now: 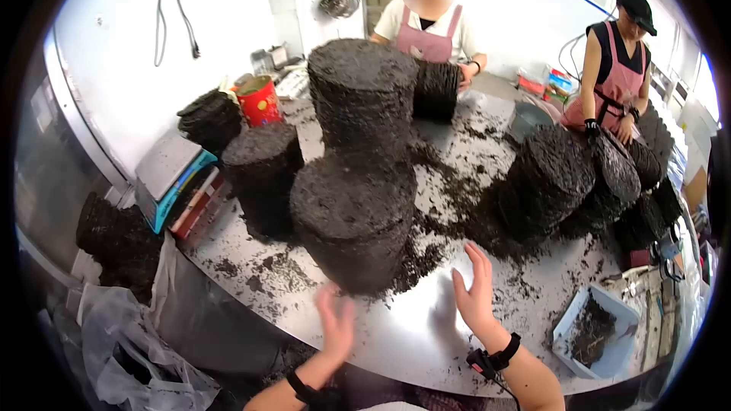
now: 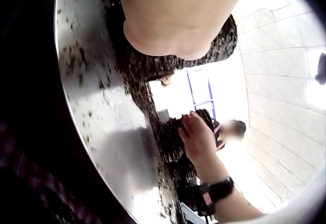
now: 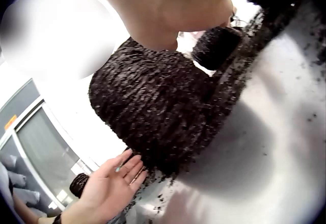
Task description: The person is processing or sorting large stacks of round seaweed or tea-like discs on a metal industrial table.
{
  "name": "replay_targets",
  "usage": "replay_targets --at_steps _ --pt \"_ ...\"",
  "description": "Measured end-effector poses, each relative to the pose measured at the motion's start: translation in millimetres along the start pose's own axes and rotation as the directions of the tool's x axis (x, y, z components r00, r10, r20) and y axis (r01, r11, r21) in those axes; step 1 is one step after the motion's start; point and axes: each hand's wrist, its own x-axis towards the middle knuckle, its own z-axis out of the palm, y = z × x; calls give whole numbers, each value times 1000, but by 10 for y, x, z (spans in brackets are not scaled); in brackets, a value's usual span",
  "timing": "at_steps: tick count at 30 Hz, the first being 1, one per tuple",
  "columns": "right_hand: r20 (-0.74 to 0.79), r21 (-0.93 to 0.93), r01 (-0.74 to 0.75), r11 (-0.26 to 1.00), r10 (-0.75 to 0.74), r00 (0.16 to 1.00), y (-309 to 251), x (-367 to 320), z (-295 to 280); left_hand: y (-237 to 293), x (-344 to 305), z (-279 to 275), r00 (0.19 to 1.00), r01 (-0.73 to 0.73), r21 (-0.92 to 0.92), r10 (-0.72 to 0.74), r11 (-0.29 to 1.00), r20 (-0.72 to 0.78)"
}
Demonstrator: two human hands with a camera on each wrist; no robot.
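Observation:
A thick cylindrical stack of dark, crumbly layered material stands near the front of the metal table. Just in front of its base is my left hand, blurred in the head view, fingers loosely extended and holding nothing. In the right wrist view that hand shows its palm beside the stack's ridged side. My right hand hovers over the table to the right of the stack, fingers straight and apart from it. The left wrist view also shows this right hand, with nothing in it.
Taller and shorter dark stacks stand behind and left, with more at right. A scale sits left, a blue bin front right. Two people in pink aprons handle stacks across the table. Dark crumbs litter it.

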Motion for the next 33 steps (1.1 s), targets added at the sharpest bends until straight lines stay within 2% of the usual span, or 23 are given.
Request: replay_targets --at_steps 1,2,3,6,7,8,9,11,12,13,14,15,17,20,23,26,28,30,33 --pt "-5 38 65 997 -64 998 -200 80 -25 96 173 -91 991 79 48 -74 996 -112" --pt "-11 61 178 982 -178 984 -351 160 -30 -62 412 -191 982 58 30 -52 998 -179" --pt "-22 84 291 953 -290 957 -511 218 -37 -41 666 -279 976 101 -56 -110 993 -188" --pt "45 37 456 889 -458 888 -1092 397 -79 -353 1106 -401 970 219 -364 -243 905 -19" --pt "59 46 493 869 -495 867 -1236 442 -78 -212 1250 -342 964 256 -454 -262 853 51" --pt "53 32 526 850 -527 848 -1337 470 -100 -69 1142 -209 986 164 -392 -141 905 86" --pt "29 33 558 829 -559 828 -1444 481 -206 -93 1056 -143 984 173 -403 -145 899 101" --pt "-194 30 628 778 -611 767 -1542 396 -447 30 802 -26 980 192 -210 -175 959 99" --pt "-436 15 703 711 -628 644 -1534 363 -525 58 724 11 956 275 -154 -254 949 145" --pt "-566 -32 734 679 -617 546 -1601 336 -618 -21 648 101 971 225 -121 -212 967 111" --pt "-681 -91 750 655 -590 434 -1667 312 -710 179 592 215 964 263 -195 -247 945 99" --pt "-709 -167 728 665 -594 380 -1765 310 -824 313 550 323 956 291 -273 -270 917 114" --pt "-767 -155 769 621 -566 303 -1766 198 -873 297 535 504 940 329 -330 -272 885 208" --pt "-807 -190 781 595 -548 221 -1850 169 -1002 329 518 806 932 348 -314 -290 883 218" --pt "-761 -103 753 650 -539 361 -1825 -75 -1091 297 534 1115 931 350 -327 -288 878 224" --pt "-802 -173 717 675 -519 295 -1931 -7 -1229 203 583 1351 940 323 -334 -259 886 222" --pt "-787 -173 714 678 -532 314 -1903 -44 -1263 144 582 1535 944 311 -300 -258 902 205" --pt "-728 -120 733 670 -561 393 -1783 -165 -1232 220 569 1670 947 307 -316 -255 898 195" --pt "-864 -100 797 596 -450 228 -1854 17 -1148 209 593 1873 947 312 -240 -279 919 160"
